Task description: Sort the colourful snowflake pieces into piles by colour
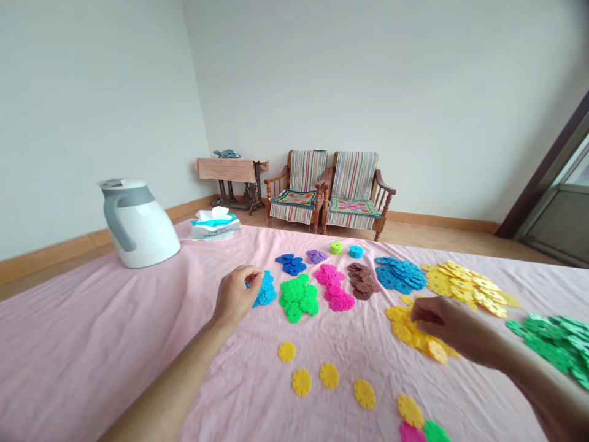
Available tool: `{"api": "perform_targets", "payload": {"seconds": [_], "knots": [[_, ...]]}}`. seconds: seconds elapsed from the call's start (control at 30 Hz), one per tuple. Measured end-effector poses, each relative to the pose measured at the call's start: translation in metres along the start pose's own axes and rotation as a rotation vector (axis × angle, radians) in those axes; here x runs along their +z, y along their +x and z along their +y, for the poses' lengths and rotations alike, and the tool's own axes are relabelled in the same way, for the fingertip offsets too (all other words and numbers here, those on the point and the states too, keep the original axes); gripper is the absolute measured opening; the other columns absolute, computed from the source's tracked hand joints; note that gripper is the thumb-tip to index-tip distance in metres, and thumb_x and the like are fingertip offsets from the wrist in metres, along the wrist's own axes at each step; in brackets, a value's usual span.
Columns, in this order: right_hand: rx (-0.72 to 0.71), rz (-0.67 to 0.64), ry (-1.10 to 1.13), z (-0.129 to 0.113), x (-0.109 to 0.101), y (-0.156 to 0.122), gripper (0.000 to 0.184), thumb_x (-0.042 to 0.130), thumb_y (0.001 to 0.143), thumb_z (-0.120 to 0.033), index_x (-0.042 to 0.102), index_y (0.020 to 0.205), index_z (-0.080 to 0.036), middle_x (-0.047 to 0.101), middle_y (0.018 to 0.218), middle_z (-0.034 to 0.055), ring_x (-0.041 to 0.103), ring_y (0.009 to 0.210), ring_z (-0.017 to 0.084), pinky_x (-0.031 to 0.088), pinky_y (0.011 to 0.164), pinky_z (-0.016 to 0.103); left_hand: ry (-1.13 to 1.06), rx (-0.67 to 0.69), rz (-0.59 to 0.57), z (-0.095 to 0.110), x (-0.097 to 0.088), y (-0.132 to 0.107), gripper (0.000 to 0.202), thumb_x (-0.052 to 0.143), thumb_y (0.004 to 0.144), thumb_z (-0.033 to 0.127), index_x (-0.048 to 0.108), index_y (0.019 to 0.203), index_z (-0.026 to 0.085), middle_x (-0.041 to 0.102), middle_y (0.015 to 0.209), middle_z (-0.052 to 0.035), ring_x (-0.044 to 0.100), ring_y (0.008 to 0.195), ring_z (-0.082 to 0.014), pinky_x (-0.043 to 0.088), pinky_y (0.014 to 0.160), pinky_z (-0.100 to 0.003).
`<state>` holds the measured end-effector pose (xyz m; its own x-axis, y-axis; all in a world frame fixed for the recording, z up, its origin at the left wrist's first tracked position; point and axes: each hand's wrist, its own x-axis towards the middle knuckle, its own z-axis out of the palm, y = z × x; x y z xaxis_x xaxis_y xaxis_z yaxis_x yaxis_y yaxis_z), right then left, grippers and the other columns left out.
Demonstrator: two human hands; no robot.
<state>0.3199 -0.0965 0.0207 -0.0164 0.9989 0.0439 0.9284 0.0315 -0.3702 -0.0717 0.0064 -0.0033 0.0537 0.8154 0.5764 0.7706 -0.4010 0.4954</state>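
Observation:
My left hand [237, 294] is closed in a pinch at the left edge of a pile of light blue snowflake discs [265, 291]. Blue shows beside its fingertips, but whether a disc is between them is hidden. Over a pile of yellow discs [405, 331], my right hand [435, 316] has its fingers curled inward; what they hold, if anything, is out of sight. A bright green pile [299, 298] lies right of the left hand. In front, several single yellow discs [301, 382] form a loose row, ending near a pink disc [411, 432] and a green disc [435, 431].
Farther back are dark blue [291, 264], purple [316, 256], pink [338, 288], brown [362, 281], blue [400, 274] and yellow discs [464, 285]. Dark green discs [556, 344] lie far right. A white jug [145, 233] and tissue box [216, 228] stand left on the pink cloth.

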Motion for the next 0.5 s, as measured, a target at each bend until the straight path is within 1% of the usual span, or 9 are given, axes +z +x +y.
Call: {"api": "perform_targets", "payload": {"seconds": [0.07, 0.1, 0.13, 0.17, 0.2, 0.27, 0.33, 0.37, 0.5], "knots": [[0.038, 0.087, -0.042, 0.004, 0.002, 0.001, 0.009, 0.054, 0.067, -0.017, 0.062, 0.071, -0.02, 0.062, 0.07, 0.0027, 0.055, 0.066, 0.016, 0.037, 0.06, 0.026, 0.0, 0.0, 0.001, 0.0, 0.0, 0.0, 0.021, 0.051, 0.078, 0.035, 0.064, 0.072, 0.019, 0.067, 0.073, -0.0015, 0.061, 0.068, -0.0158, 0.045, 0.065, -0.023], [0.044, 0.098, -0.056, -0.001, 0.004, 0.0, 0.009, 0.054, 0.067, -0.017, 0.062, 0.071, -0.02, 0.063, 0.071, 0.0032, 0.055, 0.066, 0.017, 0.038, 0.061, 0.026, 0.0, 0.0, 0.0, 0.0, 0.0, 0.0, 0.021, 0.051, 0.078, 0.035, 0.064, 0.072, 0.019, 0.067, 0.073, -0.0015, 0.061, 0.068, -0.0159, 0.045, 0.065, -0.023], [0.037, 0.078, -0.062, -0.011, 0.006, -0.003, 0.007, 0.054, 0.067, -0.018, 0.06, 0.069, -0.02, 0.063, 0.071, 0.0032, 0.055, 0.066, 0.017, 0.038, 0.061, 0.026, -0.001, -0.001, -0.001, 0.0, 0.0, 0.0, 0.021, 0.051, 0.078, 0.035, 0.064, 0.073, 0.019, 0.067, 0.074, -0.0015, 0.061, 0.068, -0.0159, 0.045, 0.065, -0.023], [0.012, 0.011, -0.049, -0.023, 0.008, -0.007, 0.006, 0.053, 0.068, -0.019, 0.059, 0.067, -0.02, 0.062, 0.069, 0.0024, 0.055, 0.065, 0.016, 0.038, 0.06, 0.026, -0.001, -0.001, -0.002, 0.0, 0.0, -0.001, 0.021, 0.051, 0.077, 0.035, 0.065, 0.073, 0.019, 0.067, 0.074, -0.0016, 0.061, 0.068, -0.016, 0.045, 0.065, -0.023], [-0.043, -0.093, -0.001, -0.038, 0.01, -0.012, 0.007, 0.052, 0.07, -0.02, 0.058, 0.067, -0.021, 0.062, 0.068, 0.0013, 0.055, 0.065, 0.015, 0.038, 0.059, 0.025, -0.002, -0.002, -0.004, 0.001, 0.0, -0.001, 0.021, 0.051, 0.077, 0.035, 0.065, 0.073, 0.019, 0.067, 0.074, -0.0018, 0.061, 0.068, -0.0161, 0.045, 0.064, -0.023], [-0.125, -0.278, 0.116, -0.067, 0.014, -0.023, 0.008, 0.053, 0.069, -0.02, 0.059, 0.073, -0.023, 0.063, 0.075, 0.0, 0.056, 0.069, 0.015, 0.039, 0.06, 0.025, -0.005, -0.001, -0.006, 0.001, 0.0, -0.001, 0.022, 0.051, 0.077, 0.035, 0.065, 0.073, 0.019, 0.067, 0.074, -0.0019, 0.061, 0.068, -0.0162, 0.045, 0.064, -0.024], [-0.148, -0.342, 0.177, -0.088, 0.02, -0.032, 0.015, 0.056, 0.065, -0.018, 0.059, 0.078, -0.025, 0.063, 0.081, -0.0007, 0.057, 0.074, 0.016, 0.04, 0.063, 0.026, -0.009, -0.004, -0.007, 0.002, 0.0, -0.001, 0.022, 0.051, 0.076, 0.035, 0.065, 0.073, 0.019, 0.067, 0.073, -0.002, 0.061, 0.067, -0.0164, 0.045, 0.064, -0.024], [-0.155, -0.351, 0.194, -0.095, 0.023, -0.036, 0.019, 0.057, 0.063, -0.017, 0.059, 0.08, -0.026, 0.063, 0.083, -0.0008, 0.056, 0.076, 0.017, 0.04, 0.064, 0.026, -0.012, -0.006, -0.01, 0.003, 0.0, -0.001, 0.022, 0.051, 0.077, 0.035, 0.065, 0.073, 0.019, 0.067, 0.073, -0.002, 0.061, 0.067, -0.0164, 0.045, 0.065, -0.024], [-0.193, -0.364, 0.241, -0.101, 0.033, -0.041, 0.023, 0.054, 0.064, -0.013, 0.058, 0.081, -0.029, 0.062, 0.086, 0.0003, 0.055, 0.077, 0.018, 0.039, 0.066, 0.028, -0.026, -0.016, -0.025, 0.002, 0.0, -0.001, 0.023, 0.051, 0.077, 0.036, 0.066, 0.074, 0.019, 0.068, 0.074, -0.0022, 0.061, 0.068, -0.0165, 0.046, 0.066, -0.025]]}}
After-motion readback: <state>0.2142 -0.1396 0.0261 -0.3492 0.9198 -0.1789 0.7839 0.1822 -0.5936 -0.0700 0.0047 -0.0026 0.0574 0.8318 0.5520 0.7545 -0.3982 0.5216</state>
